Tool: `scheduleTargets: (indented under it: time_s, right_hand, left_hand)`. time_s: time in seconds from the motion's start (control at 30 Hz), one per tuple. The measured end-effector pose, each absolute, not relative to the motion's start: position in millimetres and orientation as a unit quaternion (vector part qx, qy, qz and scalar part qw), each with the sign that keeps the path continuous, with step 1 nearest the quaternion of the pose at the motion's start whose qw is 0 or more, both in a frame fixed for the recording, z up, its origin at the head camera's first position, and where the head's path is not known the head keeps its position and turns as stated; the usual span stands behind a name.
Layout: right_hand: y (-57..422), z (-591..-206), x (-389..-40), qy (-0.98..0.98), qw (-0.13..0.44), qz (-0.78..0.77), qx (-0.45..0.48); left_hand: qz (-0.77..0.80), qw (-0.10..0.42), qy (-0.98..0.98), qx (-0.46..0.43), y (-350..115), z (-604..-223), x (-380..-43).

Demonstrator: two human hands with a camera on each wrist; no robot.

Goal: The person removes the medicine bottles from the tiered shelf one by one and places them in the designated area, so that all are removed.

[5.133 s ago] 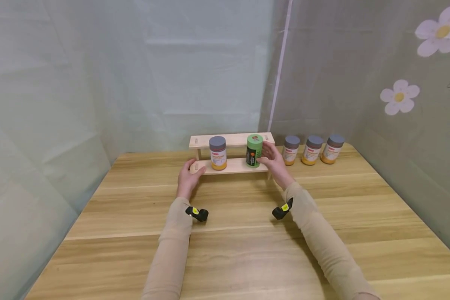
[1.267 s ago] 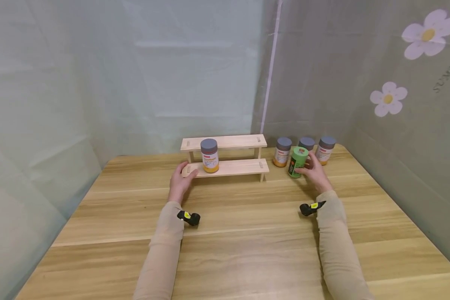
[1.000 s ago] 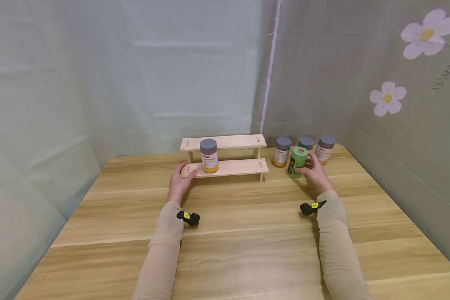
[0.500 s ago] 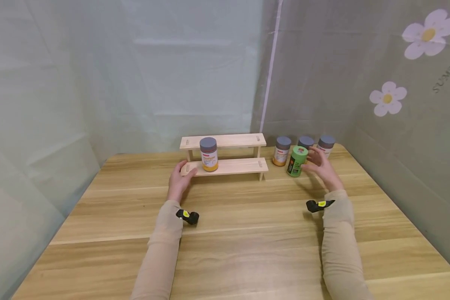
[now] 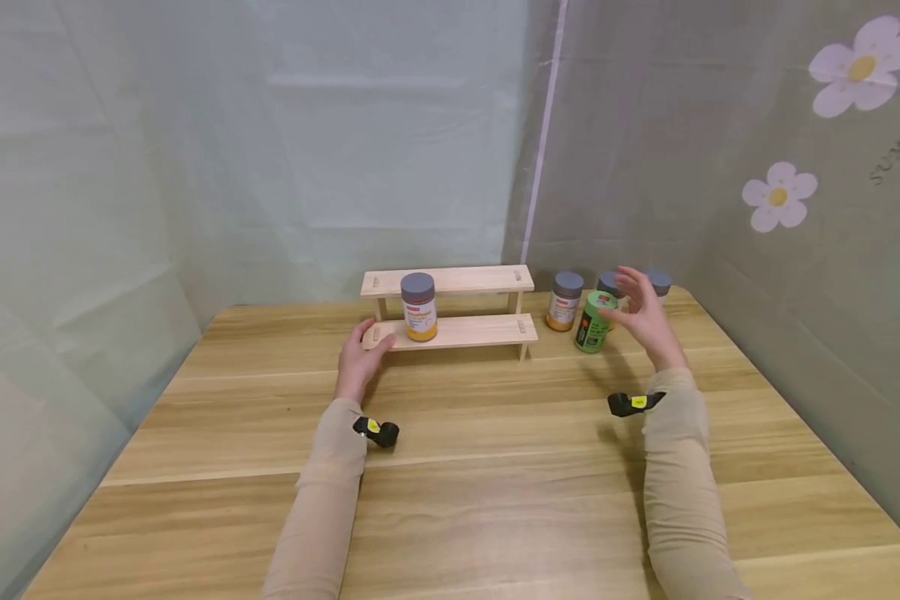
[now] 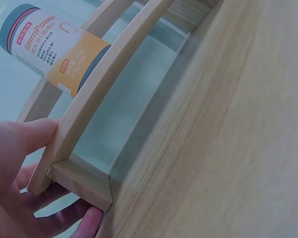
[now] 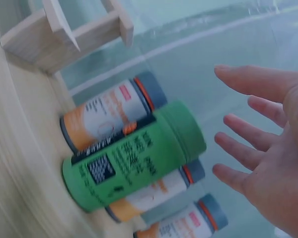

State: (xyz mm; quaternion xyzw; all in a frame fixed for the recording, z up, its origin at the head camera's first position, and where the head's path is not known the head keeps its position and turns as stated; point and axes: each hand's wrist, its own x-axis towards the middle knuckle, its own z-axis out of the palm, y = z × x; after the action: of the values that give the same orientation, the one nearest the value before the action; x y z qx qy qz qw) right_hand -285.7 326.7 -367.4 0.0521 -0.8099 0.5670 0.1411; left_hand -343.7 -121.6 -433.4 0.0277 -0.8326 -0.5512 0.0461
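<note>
My left hand (image 5: 360,360) grips the left end of a two-tier wooden shelf (image 5: 480,330), thumb on the lower board and fingers around its leg (image 6: 82,184). On that lower board stands a white-and-orange vitamin jar (image 5: 419,308) with a grey lid. My right hand (image 5: 648,321) is raised beside a green jar (image 5: 591,325) that stands upright on the table. Its fingers (image 7: 243,131) are spread and hold nothing; the right wrist view shows a gap between them and the green jar (image 7: 134,156).
Three more grey-lidded vitamin jars stand behind the green one: a left jar (image 5: 565,302), a partly covered middle jar (image 5: 609,282) and a right jar (image 5: 659,282) half hidden by my hand. The wooden table (image 5: 465,500) meets curtain walls at the back and sides.
The green jar went from the shelf's lower board to the table in front of the vitamin jars. My right hand has since let go and lifted off. My left hand keeps its grip.
</note>
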Motion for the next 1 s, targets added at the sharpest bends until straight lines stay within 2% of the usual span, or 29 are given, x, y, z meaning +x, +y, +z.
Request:
scheduleTargets:
  time_s: [0.17,0.5,1.0]
  right_hand:
    - [308,-358,-288,-0.819,0.149,0.548,0.076]
    - [270,-363,-296,-0.861,0.140,0.474,0.120]
    - [228,-367,-306,-0.851,0.121,0.491,0.142]
  left_hand:
    - [-0.551,0.047,-0.833,0.029,-122,-432,-343]
    - [-0.554,0.042,-0.831,0.029,-121,-431,-340]
    - [-0.560,0.042,-0.827,0.030,-122,-430,-341]
